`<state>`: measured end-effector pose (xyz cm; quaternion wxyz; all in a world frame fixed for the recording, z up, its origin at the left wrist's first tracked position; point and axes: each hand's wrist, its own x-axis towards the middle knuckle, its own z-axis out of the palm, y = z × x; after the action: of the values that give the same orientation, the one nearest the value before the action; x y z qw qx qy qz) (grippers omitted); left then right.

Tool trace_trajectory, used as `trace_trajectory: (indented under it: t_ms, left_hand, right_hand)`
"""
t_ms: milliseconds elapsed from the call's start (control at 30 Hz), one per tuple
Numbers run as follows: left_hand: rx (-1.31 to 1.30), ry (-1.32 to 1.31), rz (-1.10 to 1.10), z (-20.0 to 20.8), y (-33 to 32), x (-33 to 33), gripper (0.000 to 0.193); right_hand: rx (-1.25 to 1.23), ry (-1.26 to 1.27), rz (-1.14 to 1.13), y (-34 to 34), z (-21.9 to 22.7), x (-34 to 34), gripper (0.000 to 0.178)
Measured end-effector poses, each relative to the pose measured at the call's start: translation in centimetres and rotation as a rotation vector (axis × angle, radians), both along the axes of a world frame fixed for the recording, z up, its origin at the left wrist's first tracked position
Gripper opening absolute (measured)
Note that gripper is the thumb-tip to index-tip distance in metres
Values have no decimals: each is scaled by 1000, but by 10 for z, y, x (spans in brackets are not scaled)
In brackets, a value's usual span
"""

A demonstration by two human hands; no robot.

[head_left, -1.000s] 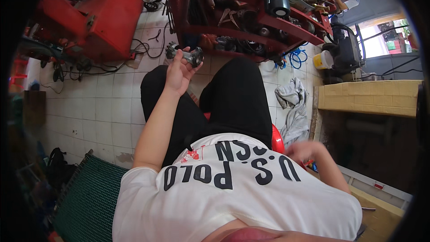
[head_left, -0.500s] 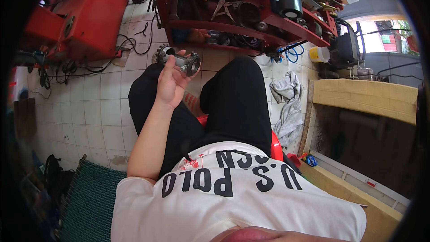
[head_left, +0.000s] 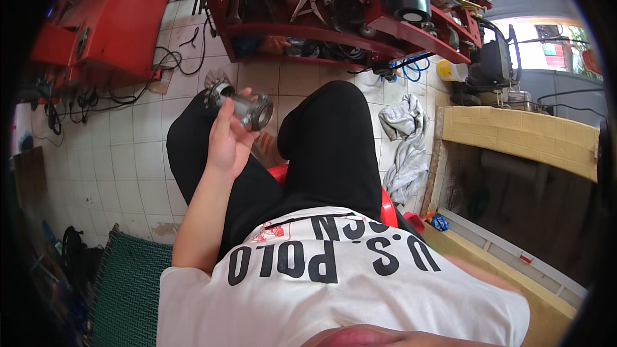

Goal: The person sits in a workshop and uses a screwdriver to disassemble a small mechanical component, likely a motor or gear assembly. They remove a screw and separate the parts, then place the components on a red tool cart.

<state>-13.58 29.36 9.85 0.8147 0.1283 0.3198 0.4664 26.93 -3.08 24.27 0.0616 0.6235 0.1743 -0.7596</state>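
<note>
My left hand [head_left: 231,144] is raised over my left thigh, its fingers closed round a grey metal wheel hub [head_left: 239,106]. The hub has a short barrel between two wider ends; the end away from my fingers looks toothed, and the nearer one shows a round opening. My thumb lies along the barrel, while the other fingers are partly hidden behind it. My right hand is out of view; only a bit of the right arm [head_left: 482,275] shows beside my shirt.
Ahead stands a red metal rack [head_left: 302,35] with tools and parts on its shelves. A red machine [head_left: 106,26] and black cables [head_left: 170,61] lie left. Right are a grey cloth [head_left: 408,144] on the tiles, a white bucket [head_left: 452,71] and a cardboard-edged bench [head_left: 514,135].
My left hand and the hub have shifted left and slightly lower in the picture. The whole scene has also slid somewhat left as the head view turned.
</note>
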Motion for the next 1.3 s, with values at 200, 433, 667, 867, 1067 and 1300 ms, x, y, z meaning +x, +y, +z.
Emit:
trace_trajectory:
  t_ms: [200,433,667,867,1067,1300]
  left_hand:
    - [-2,59,-39,17,-37,-21,53]
    - [-33,261,90,70,-117,-89,49]
    - [-38,357,143,82,-199,-163,55]
    - [156,549,174,92,-200,-181,53]
    - [482,497,192,84,-121,-150,44]
    - [593,288,231,122,-39,-34,44]
  right_hand:
    - [89,108,456,109,44,-3,31]
    - [271,79,670,226,81,-73,34]
    - [1103,289,1121,275,35,-191,35]
    - [1507,375,1192,244,42,-305,33]
    - [1455,445,1197,208,12,-294,29]
    - [1544,94,907,236,47,-217,34]
